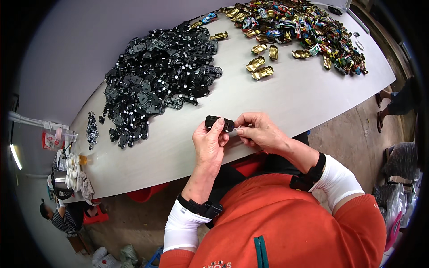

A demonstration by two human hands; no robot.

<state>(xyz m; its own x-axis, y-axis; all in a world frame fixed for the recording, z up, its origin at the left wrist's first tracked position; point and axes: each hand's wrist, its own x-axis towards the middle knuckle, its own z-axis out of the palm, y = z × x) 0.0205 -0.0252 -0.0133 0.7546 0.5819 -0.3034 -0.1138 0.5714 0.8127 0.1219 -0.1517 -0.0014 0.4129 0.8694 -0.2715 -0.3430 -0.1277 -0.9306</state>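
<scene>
A black toy car base is gripped between the thumb and fingers of my left hand, just over the table's near edge. My right hand is closed in a pinch against the right end of this base. A small pale bit shows at its fingertips, too little to name. Beyond my hands, to the left, spreads a big heap of black toy car bases with white-dotted wheels. Several gold toy car bodies lie loose farther off, beside a heap of multicoloured toy car bodies.
All this lies on a long pale table against a wall. A small pile of wheels sits at its left. Cups and a cloth crowd the left end. Another person is at lower left; someone's legs show at right.
</scene>
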